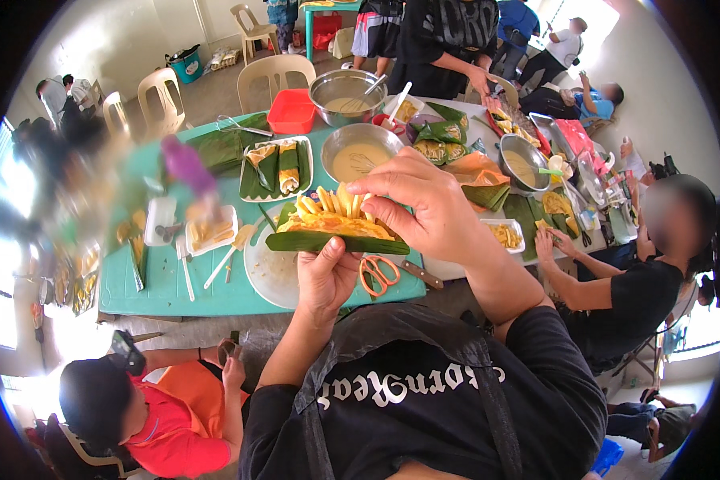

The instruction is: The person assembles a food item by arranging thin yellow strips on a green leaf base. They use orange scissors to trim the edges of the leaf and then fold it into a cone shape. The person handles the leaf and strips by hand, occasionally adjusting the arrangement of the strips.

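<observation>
My left hand (328, 280) holds up a folded banana leaf (340, 242) from below, its thumb pressed on the near side. Inside the leaf lies an orange-yellow filling (348, 225), with pale yellow strips (340, 202) standing along its top. Reaching over from the right, my right hand (424, 200) has its fingertips closed on the strips at the right end. Below the leaf, a round pale plate (268, 272) rests on the table, partly hidden by my left hand. Orange-handled scissors (378, 274) and a knife with a brown handle (422, 275) lie beside it.
A green table (136, 292) carries metal bowls of batter (363, 156), a red basin (292, 111), a white tray of leaf wraps (251, 192) and a whisk (244, 126). Co-workers sit at my left (184, 408) and right (640, 280); another person (448, 48) stands across the table.
</observation>
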A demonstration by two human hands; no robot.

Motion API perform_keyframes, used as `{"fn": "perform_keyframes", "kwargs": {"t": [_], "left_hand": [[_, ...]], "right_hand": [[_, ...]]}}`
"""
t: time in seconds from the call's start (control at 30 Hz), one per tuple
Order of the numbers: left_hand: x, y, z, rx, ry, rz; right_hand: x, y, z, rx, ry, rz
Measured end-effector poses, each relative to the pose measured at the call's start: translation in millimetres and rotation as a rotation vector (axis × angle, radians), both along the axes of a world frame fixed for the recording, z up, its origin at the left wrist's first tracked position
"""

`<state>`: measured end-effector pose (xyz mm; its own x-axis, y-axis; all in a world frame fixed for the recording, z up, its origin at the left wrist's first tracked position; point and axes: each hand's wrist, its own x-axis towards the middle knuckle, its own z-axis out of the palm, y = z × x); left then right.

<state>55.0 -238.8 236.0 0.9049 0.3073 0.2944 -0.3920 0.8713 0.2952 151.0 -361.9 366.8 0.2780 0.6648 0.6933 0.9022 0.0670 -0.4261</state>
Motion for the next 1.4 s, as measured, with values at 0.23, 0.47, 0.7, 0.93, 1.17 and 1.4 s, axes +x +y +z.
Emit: {"fn": "perform_keyframes", "kwargs": {"t": [0.23, 0.47, 0.7, 0.93, 1.17, 1.4], "left_hand": [[-1, -5, 10, 0.012, 0.066, 0.038], [-2, 4, 0, -0.030, 0.029, 0.032], [-15, 27, -2, -0.021, 0.083, 0.227], [-34, 46, -10, 0.004, 0.197, 0.356], [-49, 49, -29, -0.039, 0.347, 0.316], [-59, 53, -32, -0.071, 0.331, 0.197]], "right_hand": [[0, -5, 7, -0.022, 0.184, 0.004], [10, -12, 8, 0.327, 0.543, 0.105], [48, -14, -47, 0.313, 0.778, -0.078], [68, 23, -247, -0.128, 0.921, -0.263], [42, 85, -335, -0.235, 1.312, -0.355], [53, 93, -387, -0.405, 0.778, -0.498]]}}
